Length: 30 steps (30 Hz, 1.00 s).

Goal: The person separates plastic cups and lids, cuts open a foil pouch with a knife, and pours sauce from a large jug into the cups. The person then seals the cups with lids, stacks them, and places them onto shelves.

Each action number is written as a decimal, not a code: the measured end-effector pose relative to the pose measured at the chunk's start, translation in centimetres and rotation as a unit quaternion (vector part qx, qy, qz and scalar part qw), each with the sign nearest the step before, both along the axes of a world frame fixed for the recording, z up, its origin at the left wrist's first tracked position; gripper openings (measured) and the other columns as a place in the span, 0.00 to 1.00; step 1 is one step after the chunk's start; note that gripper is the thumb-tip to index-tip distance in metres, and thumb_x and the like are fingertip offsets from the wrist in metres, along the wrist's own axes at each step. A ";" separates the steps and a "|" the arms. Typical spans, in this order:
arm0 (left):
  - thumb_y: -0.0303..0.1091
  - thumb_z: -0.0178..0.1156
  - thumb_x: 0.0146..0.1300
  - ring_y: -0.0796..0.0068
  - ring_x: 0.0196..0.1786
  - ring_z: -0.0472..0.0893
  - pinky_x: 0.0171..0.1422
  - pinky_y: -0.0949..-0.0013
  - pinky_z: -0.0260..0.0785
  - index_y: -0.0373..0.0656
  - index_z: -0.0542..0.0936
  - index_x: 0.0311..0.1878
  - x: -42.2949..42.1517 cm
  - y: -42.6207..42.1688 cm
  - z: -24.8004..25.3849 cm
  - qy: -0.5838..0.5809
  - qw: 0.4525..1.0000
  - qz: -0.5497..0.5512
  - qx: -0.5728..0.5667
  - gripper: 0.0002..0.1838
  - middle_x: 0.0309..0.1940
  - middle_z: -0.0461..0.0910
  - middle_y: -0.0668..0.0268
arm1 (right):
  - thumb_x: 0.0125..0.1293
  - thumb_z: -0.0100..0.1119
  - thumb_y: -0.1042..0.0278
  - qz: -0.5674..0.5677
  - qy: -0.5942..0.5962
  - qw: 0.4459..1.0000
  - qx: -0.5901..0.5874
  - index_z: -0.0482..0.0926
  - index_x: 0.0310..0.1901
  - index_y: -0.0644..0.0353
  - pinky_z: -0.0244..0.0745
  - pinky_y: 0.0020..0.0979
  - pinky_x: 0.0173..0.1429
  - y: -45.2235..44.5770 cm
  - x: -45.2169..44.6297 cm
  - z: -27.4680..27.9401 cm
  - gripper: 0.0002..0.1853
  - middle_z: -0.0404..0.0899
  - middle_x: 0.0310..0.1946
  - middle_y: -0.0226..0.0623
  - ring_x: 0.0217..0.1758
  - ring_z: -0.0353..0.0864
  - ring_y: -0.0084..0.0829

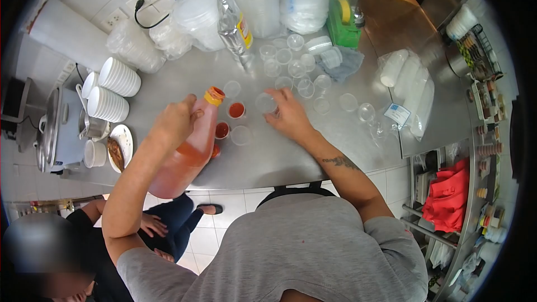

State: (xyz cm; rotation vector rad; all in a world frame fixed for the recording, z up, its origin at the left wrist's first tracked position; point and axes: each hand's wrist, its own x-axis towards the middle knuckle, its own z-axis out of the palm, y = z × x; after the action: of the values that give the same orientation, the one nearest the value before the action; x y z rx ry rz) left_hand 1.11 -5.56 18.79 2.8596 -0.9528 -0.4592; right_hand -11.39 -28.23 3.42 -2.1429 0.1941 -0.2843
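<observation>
My left hand (174,120) is closed round the upper part of a large translucent bottle (187,159), part-filled with orange-red sauce. The bottle is tilted, its uncapped mouth with a yellow collar leaning over the steel table. On the right, my right hand (291,114) pinches a small clear plastic cup (265,103) between thumb and fingers. Between the hands stand a cup of red sauce (236,110) and another sauce cup (222,130); a third is partly hidden by the bottle. Clear cups with no sauce, such as one cup (241,135), stand close by.
Several loose clear cups (296,68) spread behind my right hand. A silver bottle (234,28), a green tape dispenser (343,21) and bagged foam cups (411,89) stand farther back. White tub stacks (108,105) and a plate (124,137) are left. A seated person (84,246) is at lower left.
</observation>
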 end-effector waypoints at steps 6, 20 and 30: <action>0.37 0.57 0.67 0.41 0.43 0.80 0.46 0.47 0.70 0.39 0.73 0.49 -0.7 -2.1 1.1 0.013 0.992 -0.075 0.098 0.13 0.36 0.82 0.46 | 0.54 0.67 0.71 0.089 -0.029 0.996 0.005 0.68 0.60 0.63 0.75 0.43 0.52 1.8 1.3 0.8 0.31 0.66 0.52 0.48 0.47 0.77 0.50; 0.37 0.58 0.65 0.47 0.42 0.83 0.47 0.50 0.75 0.41 0.75 0.47 -3.0 -5.2 0.6 -0.001 0.970 -0.168 0.177 0.12 0.35 0.84 0.52 | 0.51 0.68 0.74 0.069 -0.051 0.996 0.012 0.71 0.60 0.60 0.75 0.37 0.51 1.9 -0.8 1.0 0.31 0.67 0.48 0.44 0.47 0.76 0.42; 0.37 0.60 0.64 0.48 0.43 0.83 0.48 0.52 0.74 0.41 0.75 0.48 -3.9 -6.1 -0.3 0.014 0.966 -0.172 0.194 0.13 0.36 0.84 0.52 | 0.51 0.68 0.73 0.062 -0.032 0.998 0.003 0.70 0.60 0.60 0.75 0.40 0.53 1.5 -2.0 0.2 0.32 0.67 0.52 0.44 0.51 0.76 0.45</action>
State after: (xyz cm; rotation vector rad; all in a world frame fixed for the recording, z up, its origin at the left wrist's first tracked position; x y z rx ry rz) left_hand -2.80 -11.65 18.51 3.0068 -1.5165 -0.7957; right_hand -13.36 -26.74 3.63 -2.1265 0.0243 -0.2799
